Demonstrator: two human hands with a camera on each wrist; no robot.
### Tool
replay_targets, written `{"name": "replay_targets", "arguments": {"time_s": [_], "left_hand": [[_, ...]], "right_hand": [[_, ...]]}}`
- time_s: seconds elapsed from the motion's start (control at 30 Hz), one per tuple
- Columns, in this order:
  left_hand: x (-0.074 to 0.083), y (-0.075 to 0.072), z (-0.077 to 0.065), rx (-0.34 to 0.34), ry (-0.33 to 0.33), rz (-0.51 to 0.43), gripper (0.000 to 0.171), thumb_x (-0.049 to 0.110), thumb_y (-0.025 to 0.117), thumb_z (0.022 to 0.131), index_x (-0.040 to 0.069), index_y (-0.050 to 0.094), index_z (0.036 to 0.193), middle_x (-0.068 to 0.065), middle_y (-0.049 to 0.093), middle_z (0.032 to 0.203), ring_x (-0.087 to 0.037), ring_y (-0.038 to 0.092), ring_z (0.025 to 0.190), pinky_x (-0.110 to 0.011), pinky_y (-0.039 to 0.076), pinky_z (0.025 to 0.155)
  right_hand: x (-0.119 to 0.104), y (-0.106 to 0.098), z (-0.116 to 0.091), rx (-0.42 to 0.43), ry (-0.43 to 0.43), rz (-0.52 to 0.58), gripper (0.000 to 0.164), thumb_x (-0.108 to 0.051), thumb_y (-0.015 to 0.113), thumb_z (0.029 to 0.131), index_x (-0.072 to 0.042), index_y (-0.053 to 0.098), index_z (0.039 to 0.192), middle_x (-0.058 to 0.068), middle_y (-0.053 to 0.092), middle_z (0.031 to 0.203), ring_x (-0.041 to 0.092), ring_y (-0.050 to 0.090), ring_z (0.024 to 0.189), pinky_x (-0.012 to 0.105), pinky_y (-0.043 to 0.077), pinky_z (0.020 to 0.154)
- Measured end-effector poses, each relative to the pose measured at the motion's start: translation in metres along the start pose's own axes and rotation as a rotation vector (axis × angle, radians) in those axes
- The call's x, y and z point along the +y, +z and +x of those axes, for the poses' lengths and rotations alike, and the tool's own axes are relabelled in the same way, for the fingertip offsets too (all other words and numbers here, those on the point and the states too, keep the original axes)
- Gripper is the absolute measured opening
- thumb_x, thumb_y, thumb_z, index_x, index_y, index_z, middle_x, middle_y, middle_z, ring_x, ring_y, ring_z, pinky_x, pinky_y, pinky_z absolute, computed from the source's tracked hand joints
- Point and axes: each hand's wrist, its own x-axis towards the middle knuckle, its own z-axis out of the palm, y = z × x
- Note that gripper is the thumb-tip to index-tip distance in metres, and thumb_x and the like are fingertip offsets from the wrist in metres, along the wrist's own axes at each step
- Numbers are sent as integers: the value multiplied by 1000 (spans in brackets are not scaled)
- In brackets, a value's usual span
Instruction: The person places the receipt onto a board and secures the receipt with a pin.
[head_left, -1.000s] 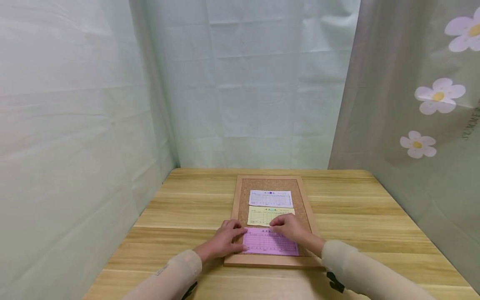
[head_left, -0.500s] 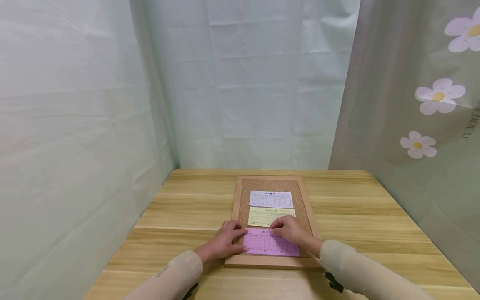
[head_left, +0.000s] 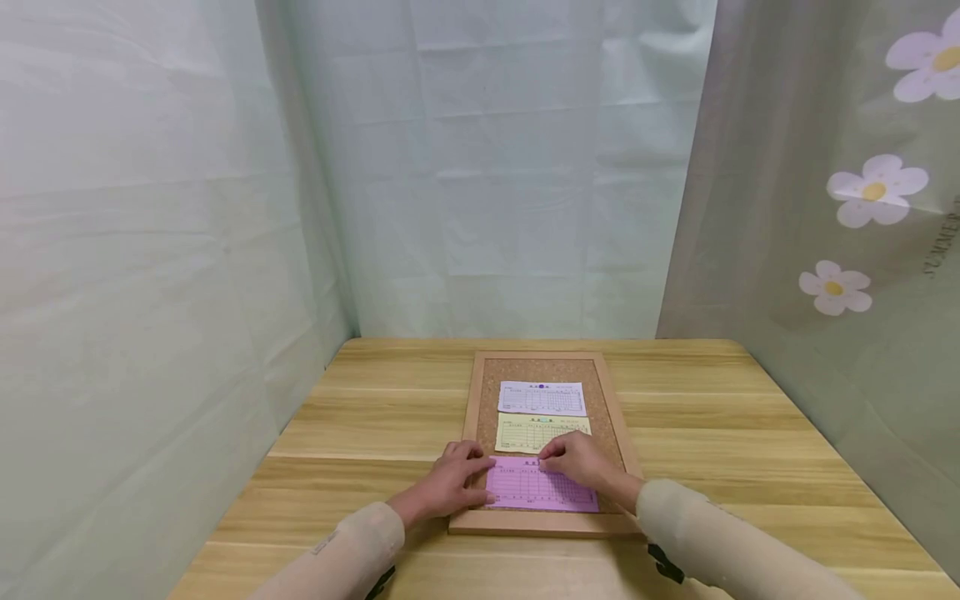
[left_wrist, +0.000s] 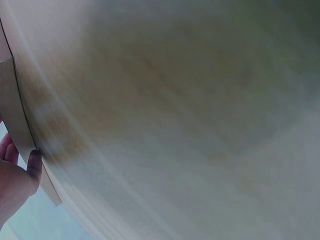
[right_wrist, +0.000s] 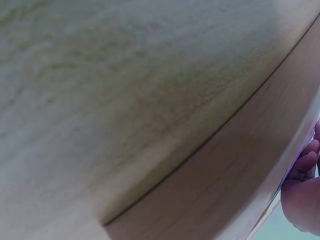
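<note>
A wood-framed corkboard (head_left: 540, 368) lies flat on the table, bearing three printed paper slips in a column. The pink slip (head_left: 517, 487) is closest to me. My left hand (head_left: 448, 482) rests over the board's left frame, thumb and forefinger spread on that slip's left edge. My right hand (head_left: 583, 462) pinches a small pushpin at the slip's top middle, mostly hidden by the fingertips. Above are a yellow slip (head_left: 517, 436) with a pale blue pin and a white slip (head_left: 521, 400) with a purple pin. The wrist views catch only parts of the left hand (left_wrist: 17, 182) and right hand (right_wrist: 302, 200).
Wood-grain tabletop (head_left: 360, 417) extends on both sides of the board. Pale curtains (head_left: 510, 167) hang behind and to the left; a curtain with white flowers (head_left: 877, 193) is on the right.
Both hands stay almost where they were at the pink slip, the right fingertips still pinched at its top middle. The slips and board keep their places.
</note>
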Motion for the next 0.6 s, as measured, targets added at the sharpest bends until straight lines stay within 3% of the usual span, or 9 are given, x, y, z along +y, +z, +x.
{"name": "replay_targets", "arguments": {"time_s": [0.6], "left_hand": [[-1,0,1,-2,13,4,61,44,73,89,10,60,138,-3,46,131,-24,37,121,-45,36,101]], "right_hand": [[-5,-3,1,-26,28,-19,4,-10,80,82,-11,78,85,-4,71,82,11,59,78,36,49,76]]}}
